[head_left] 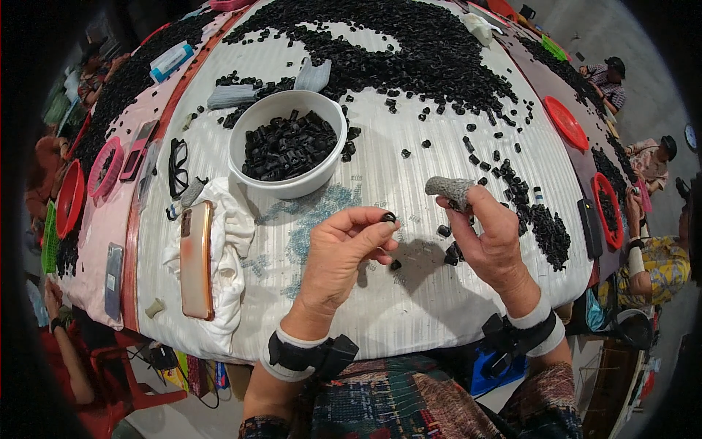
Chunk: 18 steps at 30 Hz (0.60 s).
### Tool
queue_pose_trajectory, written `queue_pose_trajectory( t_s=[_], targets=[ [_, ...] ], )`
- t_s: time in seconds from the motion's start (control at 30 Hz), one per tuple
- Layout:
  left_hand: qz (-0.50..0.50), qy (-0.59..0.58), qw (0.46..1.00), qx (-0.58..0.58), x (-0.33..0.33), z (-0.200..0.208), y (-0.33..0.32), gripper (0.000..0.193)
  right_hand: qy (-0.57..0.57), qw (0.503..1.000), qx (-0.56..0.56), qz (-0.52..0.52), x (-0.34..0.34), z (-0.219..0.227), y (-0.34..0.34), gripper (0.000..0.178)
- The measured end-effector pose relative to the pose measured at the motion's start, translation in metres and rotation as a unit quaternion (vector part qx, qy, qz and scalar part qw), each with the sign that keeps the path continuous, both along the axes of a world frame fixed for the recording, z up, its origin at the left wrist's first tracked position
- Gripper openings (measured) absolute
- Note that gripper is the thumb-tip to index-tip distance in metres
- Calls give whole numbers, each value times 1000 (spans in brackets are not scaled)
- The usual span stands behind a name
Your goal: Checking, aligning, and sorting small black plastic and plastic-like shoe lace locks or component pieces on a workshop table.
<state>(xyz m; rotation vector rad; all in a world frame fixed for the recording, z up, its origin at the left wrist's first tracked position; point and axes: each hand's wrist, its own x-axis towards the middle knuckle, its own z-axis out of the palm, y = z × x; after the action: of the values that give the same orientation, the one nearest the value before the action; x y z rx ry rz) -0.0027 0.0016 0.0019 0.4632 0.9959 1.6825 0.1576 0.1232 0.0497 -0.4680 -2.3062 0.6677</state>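
Observation:
My left hand [338, 252] is closed in a pinch over the middle of the table, with a small black plastic piece [388, 217] between thumb and fingertips. To its right and a little apart is my right hand [488, 238], its fingers bent. A grey knitted finger sleeve [447, 187] covers its index finger, and the thumb presses close beneath. Whatever those fingers may hold is hidden. Below and between the hands lie a few loose black pieces [452, 253]. Beyond my left hand stands a white bowl [287, 189] heaped with black pieces [289, 146].
A large pile of black pieces [409, 44] spreads over the far table. Smaller piles [551, 234] lie at right. Left of the bowl are glasses [178, 168], a phone [196, 260] and a white cloth [232, 252]. Pale scraps [311, 219] litter the tabletop. People sit along both sides.

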Motion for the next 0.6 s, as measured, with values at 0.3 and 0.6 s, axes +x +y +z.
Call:
queue_pose_trajectory(
  t_s=[0.3, 0.6],
  targets=[
    [46, -26, 999, 7, -4, 1, -2, 16, -84, 994, 50, -52, 25, -24, 26, 21],
    [55, -32, 998, 17, -4, -2, 1, 19, -88, 994, 22, 56, 17, -25, -11, 21]
  ],
)
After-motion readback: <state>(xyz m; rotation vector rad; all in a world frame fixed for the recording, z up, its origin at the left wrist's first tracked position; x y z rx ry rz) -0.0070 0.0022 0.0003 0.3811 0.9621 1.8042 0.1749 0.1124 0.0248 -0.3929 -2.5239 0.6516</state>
